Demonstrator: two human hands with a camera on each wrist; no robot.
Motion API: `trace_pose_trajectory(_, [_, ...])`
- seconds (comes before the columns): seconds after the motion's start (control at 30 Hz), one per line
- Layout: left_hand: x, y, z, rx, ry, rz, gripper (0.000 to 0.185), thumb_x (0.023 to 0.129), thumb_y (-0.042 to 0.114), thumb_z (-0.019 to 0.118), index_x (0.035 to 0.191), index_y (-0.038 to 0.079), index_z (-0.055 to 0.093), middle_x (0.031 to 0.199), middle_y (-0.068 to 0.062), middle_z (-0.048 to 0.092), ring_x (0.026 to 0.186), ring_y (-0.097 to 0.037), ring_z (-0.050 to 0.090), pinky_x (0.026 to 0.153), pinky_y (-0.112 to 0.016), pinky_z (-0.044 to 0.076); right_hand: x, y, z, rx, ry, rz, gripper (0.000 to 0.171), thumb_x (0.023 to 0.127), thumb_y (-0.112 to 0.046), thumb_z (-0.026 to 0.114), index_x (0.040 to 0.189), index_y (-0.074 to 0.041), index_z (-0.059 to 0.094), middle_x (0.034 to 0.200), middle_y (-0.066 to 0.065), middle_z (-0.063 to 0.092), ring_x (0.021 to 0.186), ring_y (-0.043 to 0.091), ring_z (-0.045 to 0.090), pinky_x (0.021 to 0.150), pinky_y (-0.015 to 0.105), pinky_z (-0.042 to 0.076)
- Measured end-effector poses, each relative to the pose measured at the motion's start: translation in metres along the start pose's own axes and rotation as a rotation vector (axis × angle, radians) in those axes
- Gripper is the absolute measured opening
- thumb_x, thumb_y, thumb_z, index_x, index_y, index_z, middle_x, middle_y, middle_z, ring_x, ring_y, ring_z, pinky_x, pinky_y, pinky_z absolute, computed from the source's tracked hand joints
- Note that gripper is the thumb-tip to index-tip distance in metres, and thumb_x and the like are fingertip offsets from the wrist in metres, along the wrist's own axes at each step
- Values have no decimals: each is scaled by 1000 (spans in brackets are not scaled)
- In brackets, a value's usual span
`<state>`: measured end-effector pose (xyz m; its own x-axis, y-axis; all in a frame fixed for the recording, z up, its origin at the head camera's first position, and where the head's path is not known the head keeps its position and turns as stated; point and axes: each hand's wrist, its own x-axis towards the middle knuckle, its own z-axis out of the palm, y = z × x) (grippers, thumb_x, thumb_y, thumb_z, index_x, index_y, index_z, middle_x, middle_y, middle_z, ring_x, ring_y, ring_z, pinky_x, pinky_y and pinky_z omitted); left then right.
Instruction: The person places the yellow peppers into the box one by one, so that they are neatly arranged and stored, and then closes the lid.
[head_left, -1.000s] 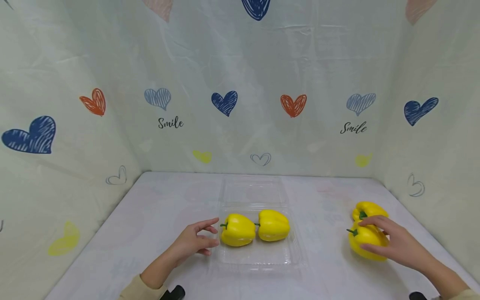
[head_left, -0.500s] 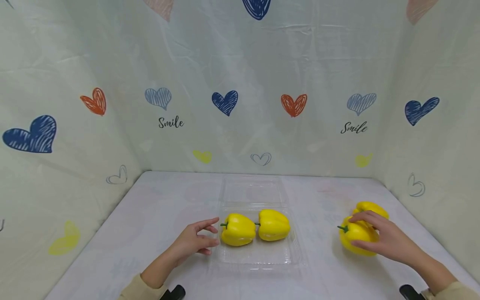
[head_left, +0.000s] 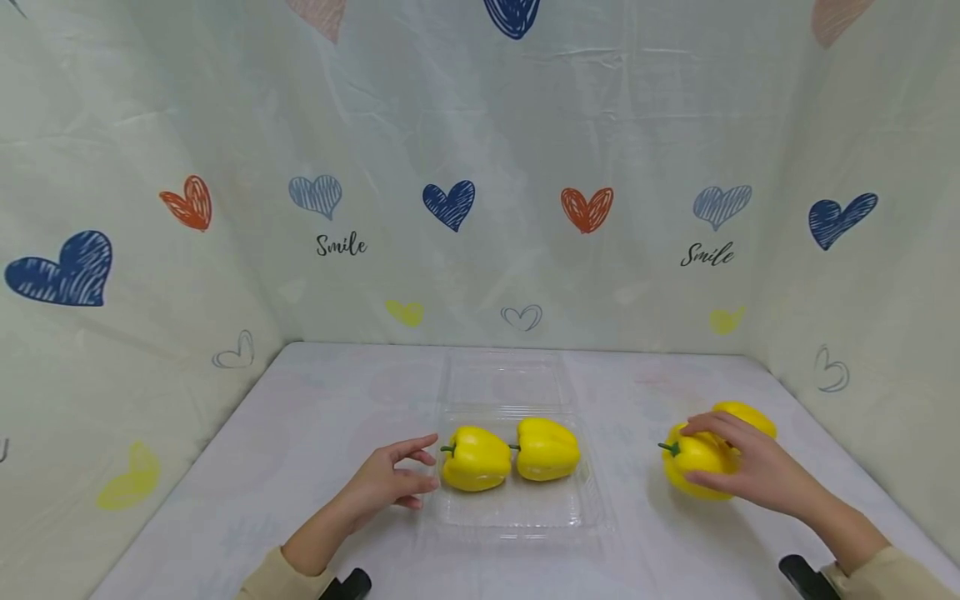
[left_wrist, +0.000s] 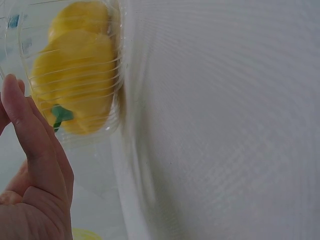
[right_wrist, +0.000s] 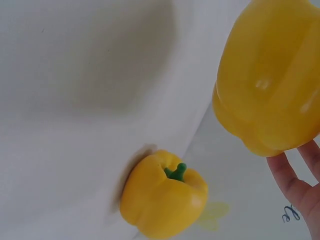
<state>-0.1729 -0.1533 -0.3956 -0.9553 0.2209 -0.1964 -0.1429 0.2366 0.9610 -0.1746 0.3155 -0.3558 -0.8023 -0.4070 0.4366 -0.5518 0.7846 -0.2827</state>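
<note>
At the lower right of the head view, the right hand curls its fingers around a yellow bell pepper, holding it just above the white table, with a second loose pepper just behind. At lower centre, the left hand rests relaxed and empty beside a clear plastic clamshell tray holding two yellow peppers side by side.
</note>
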Motion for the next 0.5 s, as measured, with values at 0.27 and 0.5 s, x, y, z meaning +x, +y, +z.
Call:
trace_pose_trajectory(0.27, [0,0,0,10,0,-1,69,78,12,76,139,6,44,111,-11,51,67,-18,56,64,-32,56,5,-6,3,17,7,-24,47,65,-31,85,105,-24,63,109,-7,57,100,10,48,83,10,37])
trace_pose_trajectory(0.5, [0,1,0,7,-1,2,69,78,12,76,139,5,44,111,-12,50,68,-19,56,64,-32,56,12,-11,8,32,4,-39,45,66,-33,84,106,-24,63,110,-7,57,101,13,49,85,11,36])
